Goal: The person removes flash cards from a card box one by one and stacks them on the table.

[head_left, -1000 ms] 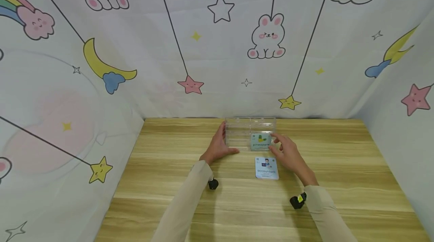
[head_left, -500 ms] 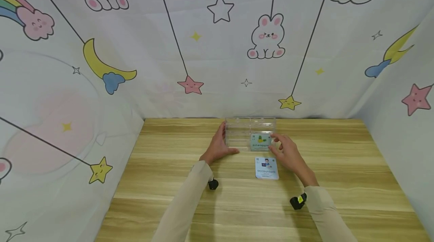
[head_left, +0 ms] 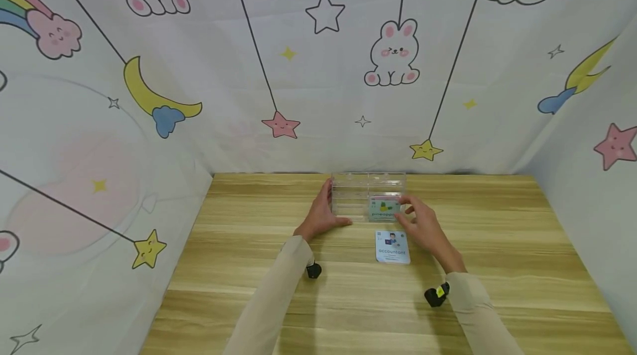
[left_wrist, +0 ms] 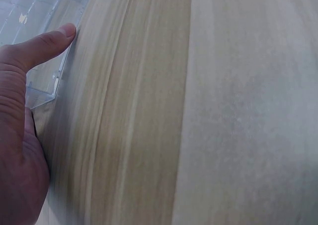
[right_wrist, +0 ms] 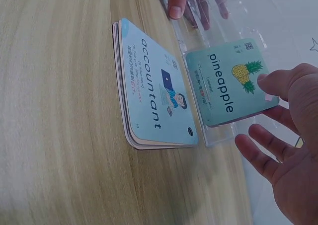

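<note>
A clear plastic card holder (head_left: 350,208) with compartments stands at the back of the table. My left hand (head_left: 320,215) grips its left end, thumb along the front edge and fingers round the side. In the lower right compartment sits a stack of pineapple cards (right_wrist: 226,78), green-faced with a pineapple picture. My right hand (head_left: 422,223) pinches the stack's right edge, with the thumb (right_wrist: 283,83) on the face and a finger behind; the other fingers are spread apart. Just in front of the holder, a stack of accountant cards (right_wrist: 154,93) lies face up on the table.
The wood-grain table (head_left: 348,311) reaches back to a white cloth backdrop (head_left: 338,84) printed with stars and rabbits. Cloth also hangs at both sides. The holder's back is close to the rear cloth.
A pale pink edge now shows along the top of the pineapple cards, which look slightly tilted in my right hand's pinch. My left hand keeps its place on the holder.
</note>
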The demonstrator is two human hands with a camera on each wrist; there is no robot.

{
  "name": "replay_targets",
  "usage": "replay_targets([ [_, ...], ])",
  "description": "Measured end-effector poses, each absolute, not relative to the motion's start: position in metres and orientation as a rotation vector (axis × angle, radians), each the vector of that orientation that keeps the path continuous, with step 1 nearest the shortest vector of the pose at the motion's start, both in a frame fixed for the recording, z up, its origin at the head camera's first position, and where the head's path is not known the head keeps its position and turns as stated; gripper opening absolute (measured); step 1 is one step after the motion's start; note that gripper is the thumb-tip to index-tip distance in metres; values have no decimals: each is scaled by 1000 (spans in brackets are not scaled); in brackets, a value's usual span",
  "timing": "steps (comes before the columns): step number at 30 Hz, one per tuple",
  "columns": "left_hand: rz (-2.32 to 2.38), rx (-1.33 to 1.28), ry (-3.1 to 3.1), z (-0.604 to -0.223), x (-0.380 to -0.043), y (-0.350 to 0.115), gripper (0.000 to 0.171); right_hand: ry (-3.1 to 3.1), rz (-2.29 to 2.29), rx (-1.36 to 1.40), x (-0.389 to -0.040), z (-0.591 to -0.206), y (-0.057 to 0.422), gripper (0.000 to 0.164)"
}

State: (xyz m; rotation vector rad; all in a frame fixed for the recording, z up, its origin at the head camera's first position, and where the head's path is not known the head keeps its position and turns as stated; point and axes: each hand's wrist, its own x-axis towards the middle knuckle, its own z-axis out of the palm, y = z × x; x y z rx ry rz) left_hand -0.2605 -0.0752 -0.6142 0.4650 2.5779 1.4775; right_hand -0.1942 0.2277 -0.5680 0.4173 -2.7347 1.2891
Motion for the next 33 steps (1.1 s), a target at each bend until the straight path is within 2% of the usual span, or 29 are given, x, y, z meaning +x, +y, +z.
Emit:
replay_targets([
  [13,1488,473,2573,-614,-263,-75,136,-2688,1280,496,-207,-569,222,20],
  [33,1474,467,2572,-616,-263,-76,137,-2567,1289,498,-207,-558,221,32],
])
